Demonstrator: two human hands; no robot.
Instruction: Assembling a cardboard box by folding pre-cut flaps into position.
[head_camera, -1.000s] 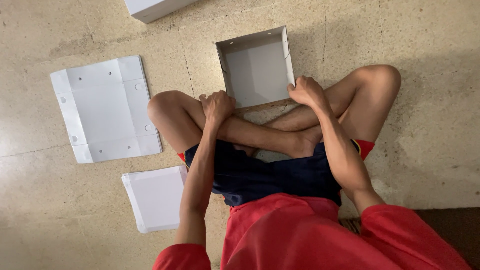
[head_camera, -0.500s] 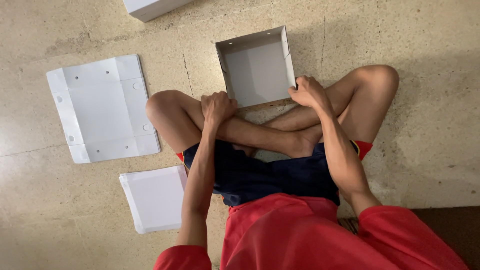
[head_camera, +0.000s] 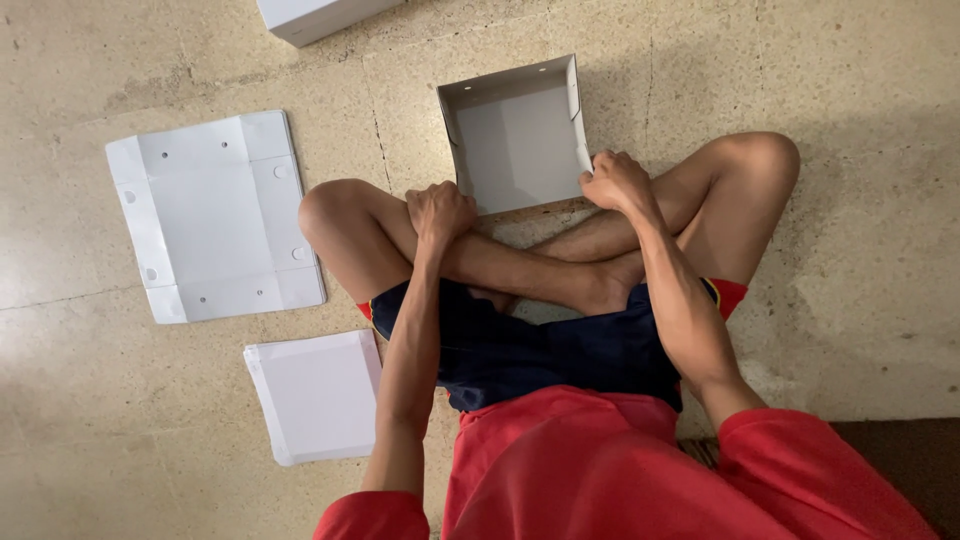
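1. One view only, from a camera worn on the person's head; it looks almost straight down over the chest and lap onto the stone floor.
2. The wearer's body enters from the bottom edge; the crossed legs lie mid-frame; the far floor runs to the top edge, so up in the frame is forward of the person.
3. It sits near: the left hand and right hand lie close to centre, with the open grey box just beyond them.
4. The view reaches left to a flat unfolded card sheet; there is no second view to share ground with.
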